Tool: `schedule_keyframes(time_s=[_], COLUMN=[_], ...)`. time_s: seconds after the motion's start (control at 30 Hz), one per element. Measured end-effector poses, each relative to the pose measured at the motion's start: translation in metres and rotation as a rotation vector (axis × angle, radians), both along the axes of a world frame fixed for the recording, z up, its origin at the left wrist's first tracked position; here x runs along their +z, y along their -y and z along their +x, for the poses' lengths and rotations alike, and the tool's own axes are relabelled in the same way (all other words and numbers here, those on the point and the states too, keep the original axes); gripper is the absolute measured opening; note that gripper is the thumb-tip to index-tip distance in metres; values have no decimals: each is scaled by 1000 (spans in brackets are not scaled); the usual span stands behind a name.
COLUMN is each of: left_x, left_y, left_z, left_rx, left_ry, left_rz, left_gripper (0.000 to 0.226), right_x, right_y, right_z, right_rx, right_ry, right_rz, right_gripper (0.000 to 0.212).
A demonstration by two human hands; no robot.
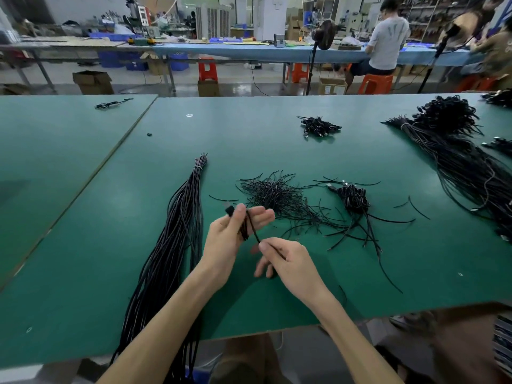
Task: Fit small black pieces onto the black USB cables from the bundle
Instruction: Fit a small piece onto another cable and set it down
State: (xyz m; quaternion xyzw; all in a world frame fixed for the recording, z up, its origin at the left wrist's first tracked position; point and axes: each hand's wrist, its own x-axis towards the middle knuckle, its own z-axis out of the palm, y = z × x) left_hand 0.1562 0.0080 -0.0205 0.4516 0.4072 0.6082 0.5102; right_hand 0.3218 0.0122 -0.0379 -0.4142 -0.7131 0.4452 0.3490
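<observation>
The cable is slanting away and leftward from the right hand, which is pinching its near stretch between thumb and finger; just beyond, the left hand is gripping the folded part, plug sticking out farthest.

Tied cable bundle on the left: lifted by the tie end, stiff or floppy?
Likely floppy: the cable bundle curves across the table and droops over its near edge. Probably holds together at the white tie, but strands splay lower down, so the tail may fan out. Many strands, so likely hefty.
</observation>
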Motion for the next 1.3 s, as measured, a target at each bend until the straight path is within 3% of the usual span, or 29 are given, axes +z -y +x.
schedule_keyframes(time_s=[0.07,0.17,0.57,0.73,0.83,0.97,1.13,1.3], left_x=[5,9,18,13,10,7,7,6], left_y=[0,-2,4,3,3,4,5,7], left_z=[-5,-8,-10,-7,-4,3,5,7], left_rx=[-84,-113,-261,-175,-168,-212,-238,-319], left_ry=[332,486,514,416,298,189,161,138], left_rz=[-81,-147,-248,-223,-194,-176,-185,-198], left_gripper=[45,34,47,43,44,45,45,46], right_x=[0,-1,0,3,2,1,3,8], right_y=[0,0,2,3,4,4,9,6], right_z=[0,1,1,1,1,-2,-4,-2], right_rx=[9,12,28,-10,-116,-122,-78,-74], right_ry=[5,16,30,-25,-93,-5,32,-108], right_rz=[-12,-18,-10,38,105,182,214,57], right_gripper=[23,23,19,6,22,50,50,40])
